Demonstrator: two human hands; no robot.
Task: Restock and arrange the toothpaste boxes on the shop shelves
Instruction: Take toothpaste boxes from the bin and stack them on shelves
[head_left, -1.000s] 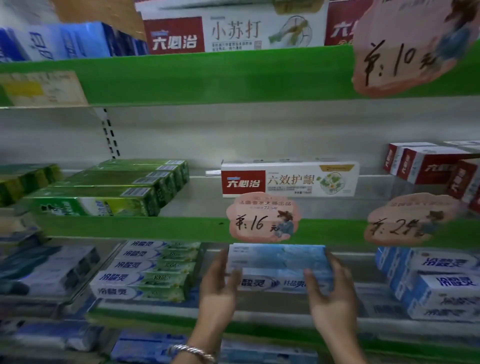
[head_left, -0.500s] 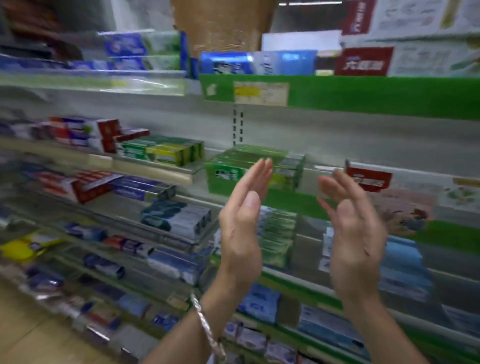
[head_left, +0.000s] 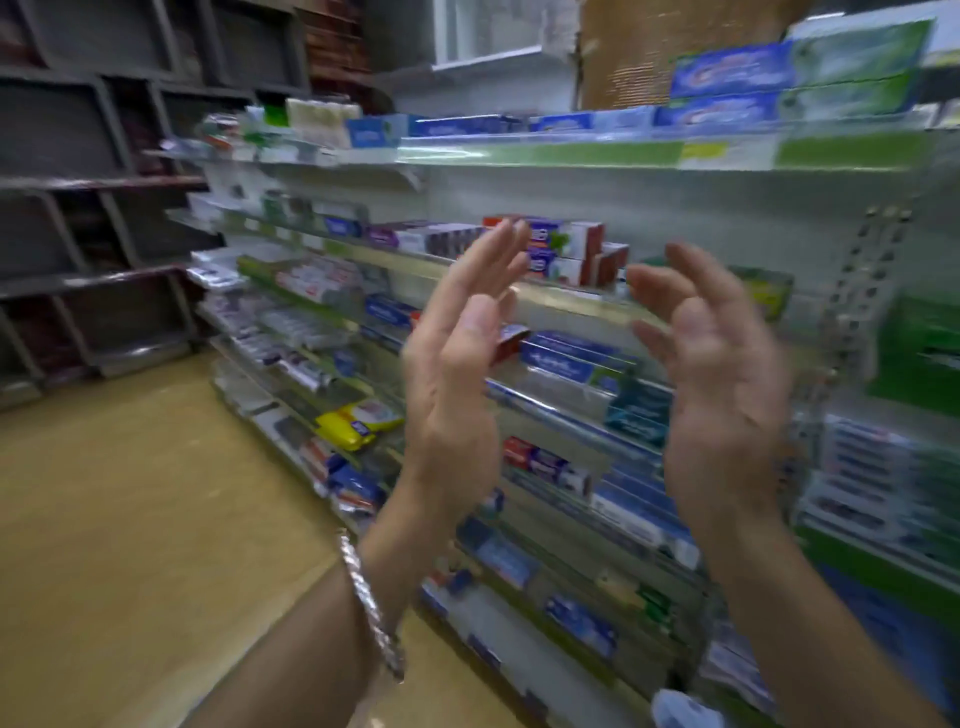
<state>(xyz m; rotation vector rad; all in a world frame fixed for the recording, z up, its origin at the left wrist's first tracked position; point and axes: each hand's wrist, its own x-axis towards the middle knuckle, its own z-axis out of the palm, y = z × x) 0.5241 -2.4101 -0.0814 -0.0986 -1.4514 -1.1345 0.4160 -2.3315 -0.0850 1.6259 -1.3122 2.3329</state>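
Both grips are empty, palms facing: left grip (head_left: 457, 374) straight-fingered, right grip (head_left: 722, 374) loosely curled. Blue-and-white cardboard toothpaste boxes (head_left: 558, 358) lie beyond and between them on the clear-fronted shop shelf (head_left: 571, 300), long axes along its edge; the left grip looks nearer. A second ago both grips flanked a pale blue stack; now they are raised clear of it, the view swung left down the aisle.

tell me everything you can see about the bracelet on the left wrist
The bracelet is a silvery, metal-looking band of chunky twisted links that catch the light. It circles the left wrist just below the raised left hand, lying slantwise against the skin. Only its outer side shows; nothing else touches it.
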